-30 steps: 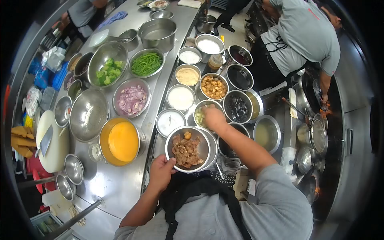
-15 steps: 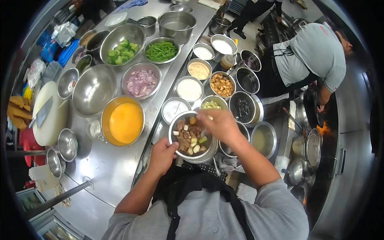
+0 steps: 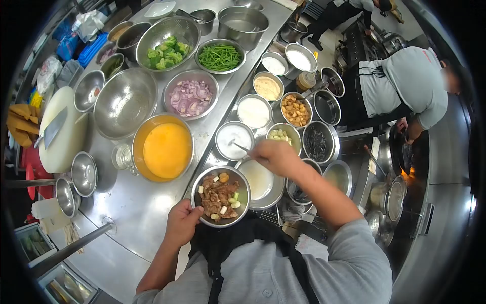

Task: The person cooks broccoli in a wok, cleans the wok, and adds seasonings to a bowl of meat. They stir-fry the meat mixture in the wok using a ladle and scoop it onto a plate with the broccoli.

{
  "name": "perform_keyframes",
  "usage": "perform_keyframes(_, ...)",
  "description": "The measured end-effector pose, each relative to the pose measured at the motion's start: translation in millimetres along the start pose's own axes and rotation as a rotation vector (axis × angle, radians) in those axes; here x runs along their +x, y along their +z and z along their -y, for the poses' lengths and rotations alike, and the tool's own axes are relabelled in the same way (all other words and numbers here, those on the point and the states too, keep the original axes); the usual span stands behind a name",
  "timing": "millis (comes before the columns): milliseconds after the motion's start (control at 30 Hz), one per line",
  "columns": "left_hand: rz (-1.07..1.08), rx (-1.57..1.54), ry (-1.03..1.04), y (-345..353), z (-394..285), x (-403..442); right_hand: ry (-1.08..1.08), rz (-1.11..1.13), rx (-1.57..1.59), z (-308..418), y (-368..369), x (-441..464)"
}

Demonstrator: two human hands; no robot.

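Note:
My left hand (image 3: 183, 222) grips the rim of a steel bowl (image 3: 245, 203), thumb over the edge. Browned meat pieces (image 3: 215, 195) lie in it with white and pale green chunks that look like garlic and spring onion. My right hand (image 3: 277, 158) is closed around the thin handle of a spoon (image 3: 241, 147), whose tip dips into white powder (image 3: 230, 134) in a small steel bowl. Below that hand stands a wider pan with cloudy pale liquid (image 3: 257, 181). Pale green chopped pieces (image 3: 281, 135) sit in a container just beyond it.
Left of me, the steel counter (image 3: 121, 213) bears orange liquid (image 3: 164, 147), sliced onions (image 3: 190, 98), broccoli (image 3: 167, 52), green beans (image 3: 219, 57) and a knife (image 3: 54, 127) on a round board. Several seasoning containers stand ahead. A co-worker (image 3: 400, 86) bends over a flaming stove at right.
The meat bowl has come toward me and left, uncovering the pan of cloudy liquid. My right hand has left the bowl and now has a spoon in the white powder.

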State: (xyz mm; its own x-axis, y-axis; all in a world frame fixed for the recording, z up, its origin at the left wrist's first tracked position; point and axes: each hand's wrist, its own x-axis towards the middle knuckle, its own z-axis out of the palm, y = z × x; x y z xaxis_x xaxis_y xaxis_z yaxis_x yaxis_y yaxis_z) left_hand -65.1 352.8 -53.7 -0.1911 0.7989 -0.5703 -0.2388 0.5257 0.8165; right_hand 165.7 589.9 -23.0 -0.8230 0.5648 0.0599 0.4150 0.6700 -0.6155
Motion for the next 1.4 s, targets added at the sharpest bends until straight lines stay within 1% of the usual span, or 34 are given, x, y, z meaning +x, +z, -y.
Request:
perform_keyframes(67,-0.003,0.044,0.023,-2,-6,4,-0.074,-0.132,0.004,10,2,-13)
perform_keyframes(100,-0.003,0.091,0.04,-3,-8,6,-0.072,-0.13,0.007,11,4,-16)
perform_keyframes(167,0.005,0.067,0.012,-3,-12,11,-0.018,-0.33,0.02,11,6,-22)
perform_keyframes(200,0.01,0.037,-0.008,-2,-13,15,0.092,-0.383,0.066,5,7,-25)
perform_keyframes(233,0.013,0.039,-0.013,-2,-14,18,0.098,-0.382,0.067,1,7,-22)
perform_keyframes(300,0.017,0.023,0.007,-1,-17,21,0.51,-0.648,0.692,-12,4,-11)
perform_keyframes(333,0.021,0.026,0.0,0,-17,24,0.518,-0.65,0.693,-21,4,-5)
perform_keyframes(400,0.023,-0.064,0.005,2,-16,31,0.522,-0.705,0.675,-41,8,5)
perform_keyframes(500,0.009,-0.112,0.0,7,-20,36,0.512,-0.698,0.715,-52,17,13)
perform_keyframes(633,0.031,-0.084,-0.01,8,-23,41,0.539,-0.67,0.71,-48,18,11)
perform_keyframes(767,0.03,-0.147,-0.019,17,-28,44,0.523,-0.634,0.697,-52,17,6)
perform_keyframes(833,0.017,-0.182,-0.025,20,-30,47,0.607,-0.663,0.794,-53,13,6)
perform_keyframes(867,0.027,-0.15,-0.007,20,-29,50,0.608,-0.664,0.797,-54,10,7)
perform_keyframes(933,0.037,-0.114,0.007,22,-30,53,0.784,-0.766,0.96,-58,5,10)
perform_keyframes(967,0.017,-0.117,-0.005,26,-32,54,0.785,-0.766,0.962,-61,5,10)
perform_keyframes(1033,-0.003,-0.119,-0.017,29,-32,57,0.832,-0.822,1.137,-68,5,10)
perform_keyframes(1100,0.027,-0.143,0.007,29,-28,62,0.82,-0.836,1.133,-72,2,11)
perform_keyframes(1267,0.007,-0.131,0.019,42,-36,71,0.796,-0.836,1.092,-65,-15,5)
perform_keyframes(1333,0.017,-0.122,0.023,46,-36,79,0.744,-0.812,1.114,-54,-25,-1)
perform_keyframes(1400,0.01,-0.146,0.045,49,-37,86,0.742,-0.792,1.097,-35,-34,-7)
